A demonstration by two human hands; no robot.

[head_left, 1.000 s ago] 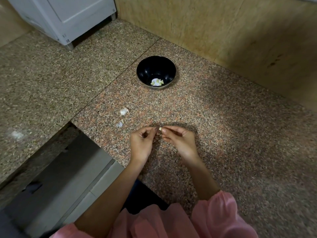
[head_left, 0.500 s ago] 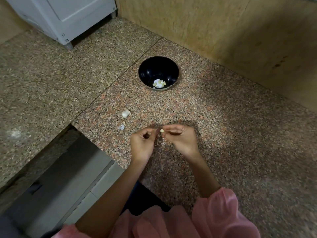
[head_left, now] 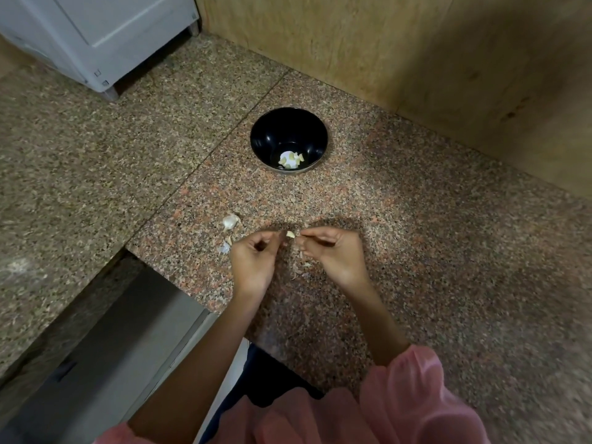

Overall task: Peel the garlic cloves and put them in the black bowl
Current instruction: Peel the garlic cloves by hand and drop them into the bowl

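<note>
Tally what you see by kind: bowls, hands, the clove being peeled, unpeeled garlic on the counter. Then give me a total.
Bowl: 1
Hands: 2, left hand, right hand
Clove pinched between them: 1
Unpeeled garlic on the counter: 1
Total: 5
Peeled pieces in the bowl: too heaped to count.

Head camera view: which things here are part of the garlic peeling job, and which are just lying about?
Job: small pale garlic clove pinched by the left hand; right hand; round black bowl holding peeled cloves; unpeeled white garlic piece on the speckled granite counter.
Lying about: papery garlic skins under the hands; white boxy unit at the far left.
</note>
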